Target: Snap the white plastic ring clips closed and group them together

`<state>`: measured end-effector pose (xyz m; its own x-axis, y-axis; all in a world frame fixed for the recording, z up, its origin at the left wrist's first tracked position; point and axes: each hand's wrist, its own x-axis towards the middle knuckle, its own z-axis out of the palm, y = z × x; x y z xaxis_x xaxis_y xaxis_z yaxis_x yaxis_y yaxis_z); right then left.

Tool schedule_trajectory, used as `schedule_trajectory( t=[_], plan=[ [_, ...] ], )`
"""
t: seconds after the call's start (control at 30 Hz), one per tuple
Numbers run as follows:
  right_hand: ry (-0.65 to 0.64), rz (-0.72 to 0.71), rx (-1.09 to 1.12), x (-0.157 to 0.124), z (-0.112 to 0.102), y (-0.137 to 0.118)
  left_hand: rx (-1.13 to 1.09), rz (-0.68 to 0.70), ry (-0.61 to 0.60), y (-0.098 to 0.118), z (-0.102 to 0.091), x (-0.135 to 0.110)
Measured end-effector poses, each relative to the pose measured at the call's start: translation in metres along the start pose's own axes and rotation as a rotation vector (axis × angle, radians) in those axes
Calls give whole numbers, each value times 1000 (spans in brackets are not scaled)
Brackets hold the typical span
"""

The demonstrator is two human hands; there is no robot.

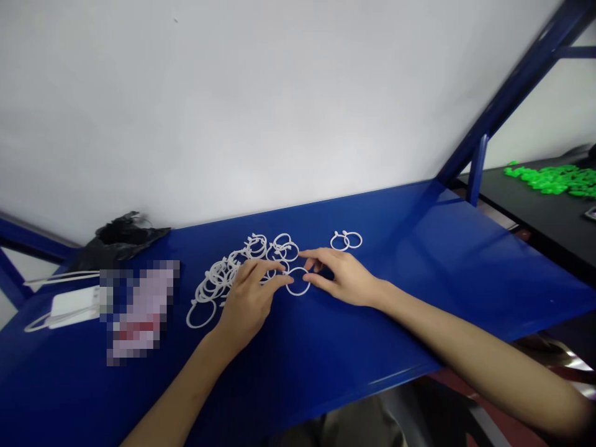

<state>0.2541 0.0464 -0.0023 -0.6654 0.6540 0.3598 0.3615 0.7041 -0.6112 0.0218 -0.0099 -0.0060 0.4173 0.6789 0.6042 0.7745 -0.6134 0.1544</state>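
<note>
A heap of several white plastic rings (233, 270) lies on the blue table (419, 248). My left hand (251, 292) and my right hand (339, 273) meet over one white ring (298, 289) lying flat on the table. Each hand pinches the ring's rim with thumb and fingertips, one on each side. A linked pair of white rings (346, 240) lies apart, just beyond my right hand.
A black crumpled bag (121, 236) sits at the back left against the white wall. A white charger with cable (69, 304) and a blurred-out object (139, 310) lie at the left. Green parts (554, 179) are heaped on a black table to the right, past a blue frame post (477, 167).
</note>
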Motion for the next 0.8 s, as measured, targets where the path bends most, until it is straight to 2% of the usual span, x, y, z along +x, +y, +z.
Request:
schedule_trajectory(
  t=[0.23,0.33,0.43,0.57,0.8],
  plan=[
    [-30,-12,19,-1,8,-3,-85,-69,6,1,4,-2],
    [6,-24,-37,-2,6,-6,-81,-90,8,4,4,-2],
    [38,-139,-104,-2,4,-8,-88,-102,10,6,3,0],
    [6,-265,-97,-1,4,-9,-117,-121,22,8,3,2],
    [127,-145,48,-2,10,-7,-152,-76,29,6,4,-1]
  ],
)
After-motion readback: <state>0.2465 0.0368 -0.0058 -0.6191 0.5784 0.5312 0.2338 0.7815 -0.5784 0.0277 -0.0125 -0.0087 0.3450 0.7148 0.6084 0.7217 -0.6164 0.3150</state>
